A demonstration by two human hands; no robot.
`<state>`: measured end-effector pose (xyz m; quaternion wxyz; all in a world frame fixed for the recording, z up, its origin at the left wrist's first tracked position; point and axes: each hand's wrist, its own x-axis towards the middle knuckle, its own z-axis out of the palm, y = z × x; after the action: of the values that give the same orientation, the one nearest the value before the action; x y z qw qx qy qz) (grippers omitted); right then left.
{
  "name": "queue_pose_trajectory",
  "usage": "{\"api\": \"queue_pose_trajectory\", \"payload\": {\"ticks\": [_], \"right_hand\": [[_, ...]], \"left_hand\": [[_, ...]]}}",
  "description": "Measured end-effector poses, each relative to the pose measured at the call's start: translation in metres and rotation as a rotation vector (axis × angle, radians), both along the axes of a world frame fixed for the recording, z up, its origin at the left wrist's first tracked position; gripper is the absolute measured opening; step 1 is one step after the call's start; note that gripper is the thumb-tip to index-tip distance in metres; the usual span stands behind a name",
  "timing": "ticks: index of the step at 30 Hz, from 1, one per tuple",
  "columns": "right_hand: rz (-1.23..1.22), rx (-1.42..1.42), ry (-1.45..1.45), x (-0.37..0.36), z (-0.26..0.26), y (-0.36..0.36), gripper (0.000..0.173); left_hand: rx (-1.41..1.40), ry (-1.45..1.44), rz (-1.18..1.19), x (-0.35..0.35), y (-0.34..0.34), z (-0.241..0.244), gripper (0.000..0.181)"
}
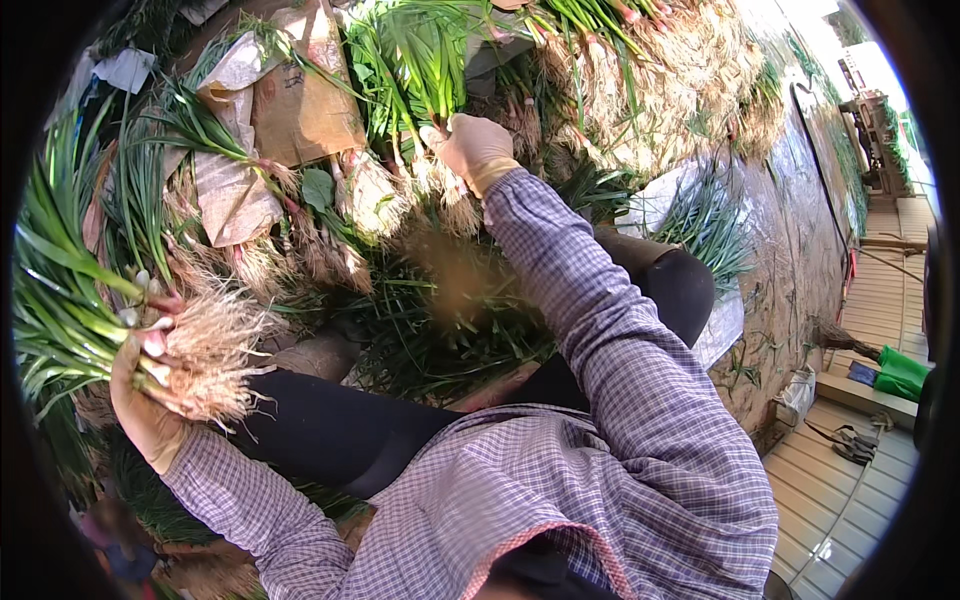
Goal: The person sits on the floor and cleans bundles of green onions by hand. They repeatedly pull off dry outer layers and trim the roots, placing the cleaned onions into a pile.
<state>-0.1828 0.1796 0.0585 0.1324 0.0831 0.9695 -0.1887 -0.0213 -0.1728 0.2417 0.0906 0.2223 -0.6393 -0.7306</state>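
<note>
My left hand (146, 409), in a thin pale glove, grips a bunch of green garlic (154, 341) at the far left. Its leaves spread to the left, and its pale bulbs and shaggy roots point right. Up at the middle, my right hand (480, 146) closes around the stems of more green garlic (431, 67); its fingertips are partly hidden. The leaves there reach away from me, with roots hanging below the hand. Beside these stems lies another root clump (371, 195).
A brown sack piece (304, 105) lies among the plants. A large rooted heap (660, 82) fills the upper right. Cut leaves (450, 345) lie between my legs. At right are a muddy plastic sheet (787, 277), a broom (844, 337) and sandals (851, 444). A blurred person (120, 536) appears lower left.
</note>
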Motion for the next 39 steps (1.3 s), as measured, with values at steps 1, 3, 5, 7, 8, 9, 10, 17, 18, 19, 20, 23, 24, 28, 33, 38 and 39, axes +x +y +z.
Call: {"api": "queue_pose_trajectory", "payload": {"ticks": [1,3,5,7,8,9,10,17,18,19,20,23,24,28,33,38,39], "right_hand": [[-0.006,0.045,-0.141,-0.014,-0.008,-0.007,0.038],[-0.016,0.044,-0.135,-0.020,-0.020,0.012,0.040],[0.011,0.036,-0.055,-0.017,-0.023,0.021,0.040],[0.083,-0.017,0.130,0.013,-0.017,0.017,0.041],[0.123,-0.146,0.220,0.036,-0.008,0.016,0.036],[0.169,-0.278,0.308,0.063,0.014,0.006,0.031],[0.278,-0.217,0.304,0.090,0.038,-0.007,0.027],[0.782,-0.615,0.468,0.159,0.031,-0.018,0.017],[0.559,-0.962,0.223,0.157,0.027,-0.012,0.022],[0.312,-1.282,-0.042,0.154,0.031,-0.010,0.027],[0.085,-1.391,-0.252,0.143,0.039,-0.008,0.030],[-0.109,-1.776,-0.420,0.127,0.038,-0.042,0.023],[-0.394,-1.923,-0.358,0.129,0.062,-0.060,0.020],[-0.192,-1.947,-0.301,0.153,0.044,-0.057,0.023],[-0.555,-2.141,-0.037,0.132,0.018,0.001,0.022],[-0.037,-1.682,-0.353,0.197,0.069,-0.019,0.050],[-0.007,-2.024,-0.598,0.211,0.051,-0.033,0.046]], "left_hand": [[-0.173,-0.127,-0.073,-0.007,-0.014,0.000,0.023],[-0.087,-0.072,0.056,-0.022,-0.003,-0.037,0.021],[-0.061,0.047,0.107,-0.017,0.044,-0.034,0.019],[0.023,-0.072,0.033,0.007,0.043,-0.048,0.024],[0.073,-0.084,-0.028,0.015,0.050,-0.060,0.024],[0.124,-0.092,-0.080,0.024,0.068,-0.066,0.025],[0.203,-0.130,-0.117,0.025,0.092,-0.070,0.024],[0.572,-0.244,-0.247,0.025,0.160,-0.114,0.024],[0.584,-0.255,-0.301,0.028,0.155,-0.115,0.024],[0.598,-0.269,-0.353,0.034,0.146,-0.119,0.024],[0.652,-0.225,-0.397,0.037,0.141,-0.121,0.024],[0.817,-0.119,-0.407,0.043,0.146,-0.110,0.020],[0.877,-0.139,-0.385,0.044,0.147,-0.101,0.018],[0.614,-0.212,-0.252,0.050,0.148,-0.092,0.015],[0.660,-0.185,-0.311,0.059,0.152,-0.082,0.021],[0.654,-0.095,-0.266,0.059,0.158,-0.076,0.022],[0.628,-0.087,-0.324,0.057,0.152,-0.080,0.020]]}}
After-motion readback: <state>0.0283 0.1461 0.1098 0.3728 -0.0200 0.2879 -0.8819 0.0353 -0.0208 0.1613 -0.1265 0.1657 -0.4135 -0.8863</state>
